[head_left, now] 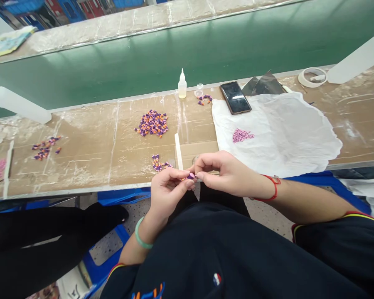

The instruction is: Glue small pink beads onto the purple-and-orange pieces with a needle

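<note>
Both hands meet at the near edge of the bench. My left hand (167, 190) pinches a tiny purple and orange piece (190, 176) between thumb and fingers. My right hand (222, 171) is closed in a pinch against the same piece from the right; whether it holds anything more I cannot make out. A small cluster of the same purple and orange pieces (159, 163) lies just beyond my left hand. A bigger heap of them (152, 123) sits farther back. A white stick (178, 150) lies beside my hands.
A small glue bottle (182, 84), a tiny clear cup (199, 89) and a phone (235, 97) stand at the back. White paper (283, 128) carries a pile of pink beads (242, 135). A tape roll (312, 77) lies far right. More pieces (45, 148) lie left, near another person's dark-clothed leg (50, 241).
</note>
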A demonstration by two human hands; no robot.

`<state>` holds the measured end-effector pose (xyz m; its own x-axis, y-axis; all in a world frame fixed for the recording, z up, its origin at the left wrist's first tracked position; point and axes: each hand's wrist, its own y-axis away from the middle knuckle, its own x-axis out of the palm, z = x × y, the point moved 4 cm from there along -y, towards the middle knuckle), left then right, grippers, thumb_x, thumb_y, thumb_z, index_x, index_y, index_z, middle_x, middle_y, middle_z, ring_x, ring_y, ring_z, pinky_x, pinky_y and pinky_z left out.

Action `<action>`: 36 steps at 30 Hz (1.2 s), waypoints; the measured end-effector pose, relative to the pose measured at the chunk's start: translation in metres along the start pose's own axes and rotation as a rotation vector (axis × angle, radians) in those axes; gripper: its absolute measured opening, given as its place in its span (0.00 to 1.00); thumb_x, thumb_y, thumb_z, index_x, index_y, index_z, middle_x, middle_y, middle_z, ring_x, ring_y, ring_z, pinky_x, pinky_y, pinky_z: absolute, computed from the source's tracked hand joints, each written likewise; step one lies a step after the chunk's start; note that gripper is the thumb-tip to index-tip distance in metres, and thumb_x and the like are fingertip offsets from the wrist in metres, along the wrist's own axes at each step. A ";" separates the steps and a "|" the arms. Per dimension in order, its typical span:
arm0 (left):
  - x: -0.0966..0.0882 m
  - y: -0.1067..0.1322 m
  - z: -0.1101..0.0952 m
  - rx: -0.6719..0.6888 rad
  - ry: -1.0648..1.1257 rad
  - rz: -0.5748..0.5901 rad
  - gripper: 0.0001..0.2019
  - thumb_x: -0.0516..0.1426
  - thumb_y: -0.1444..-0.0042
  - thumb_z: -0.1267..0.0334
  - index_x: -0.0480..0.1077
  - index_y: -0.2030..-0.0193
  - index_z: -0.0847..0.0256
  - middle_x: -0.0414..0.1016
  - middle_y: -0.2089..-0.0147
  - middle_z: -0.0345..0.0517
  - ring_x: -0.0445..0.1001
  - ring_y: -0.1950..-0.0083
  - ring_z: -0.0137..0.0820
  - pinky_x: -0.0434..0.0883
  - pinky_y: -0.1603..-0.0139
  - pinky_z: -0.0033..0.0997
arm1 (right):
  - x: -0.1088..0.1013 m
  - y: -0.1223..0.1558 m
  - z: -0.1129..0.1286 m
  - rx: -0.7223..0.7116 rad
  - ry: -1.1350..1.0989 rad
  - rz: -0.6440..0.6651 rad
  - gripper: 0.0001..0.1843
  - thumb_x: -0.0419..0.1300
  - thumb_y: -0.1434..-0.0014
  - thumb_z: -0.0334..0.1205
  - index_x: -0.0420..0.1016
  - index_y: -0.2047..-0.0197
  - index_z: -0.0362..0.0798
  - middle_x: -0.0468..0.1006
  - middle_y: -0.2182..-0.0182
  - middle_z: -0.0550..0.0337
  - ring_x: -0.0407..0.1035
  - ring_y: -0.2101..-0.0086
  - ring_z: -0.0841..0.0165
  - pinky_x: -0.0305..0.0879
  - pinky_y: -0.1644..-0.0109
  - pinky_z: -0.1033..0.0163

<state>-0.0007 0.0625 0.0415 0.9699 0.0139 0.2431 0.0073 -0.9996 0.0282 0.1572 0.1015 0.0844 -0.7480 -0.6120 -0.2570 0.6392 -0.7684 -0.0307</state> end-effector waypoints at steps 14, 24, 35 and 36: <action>0.002 0.000 0.003 -0.013 0.067 -0.030 0.11 0.74 0.55 0.59 0.79 0.71 0.61 0.82 0.73 0.41 0.80 0.76 0.27 0.79 0.73 0.22 | 0.002 0.004 0.006 -0.197 0.182 -0.072 0.07 0.55 0.39 0.30 0.69 0.69 0.47 0.78 0.72 0.62 0.71 0.72 0.74 0.65 0.67 0.70; 0.005 -0.003 0.003 -0.006 0.077 0.001 0.12 0.74 0.55 0.58 0.78 0.71 0.61 0.83 0.73 0.42 0.80 0.77 0.28 0.79 0.74 0.22 | 0.005 0.009 0.006 -0.319 0.374 -0.120 0.08 0.53 0.37 0.28 0.66 0.67 0.47 0.75 0.74 0.64 0.69 0.75 0.74 0.60 0.69 0.70; 0.004 0.002 -0.009 0.307 -0.203 0.009 0.05 0.68 0.45 0.64 0.79 0.62 0.59 0.85 0.64 0.46 0.83 0.66 0.30 0.81 0.63 0.27 | -0.002 0.013 0.011 -0.363 0.364 -0.130 0.06 0.53 0.32 0.30 0.68 0.59 0.49 0.80 0.66 0.61 0.75 0.69 0.71 0.68 0.65 0.69; 0.005 0.002 -0.013 0.385 -0.271 0.009 0.04 0.67 0.44 0.66 0.79 0.61 0.59 0.85 0.64 0.45 0.83 0.65 0.30 0.81 0.61 0.28 | -0.003 0.015 0.012 -0.374 0.358 -0.149 0.06 0.53 0.32 0.30 0.69 0.57 0.49 0.82 0.63 0.60 0.77 0.65 0.70 0.70 0.62 0.68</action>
<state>0.0006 0.0605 0.0551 0.9986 0.0487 -0.0217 0.0382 -0.9372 -0.3468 0.1667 0.0897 0.0963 -0.7693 -0.3492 -0.5350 0.5999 -0.6829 -0.4168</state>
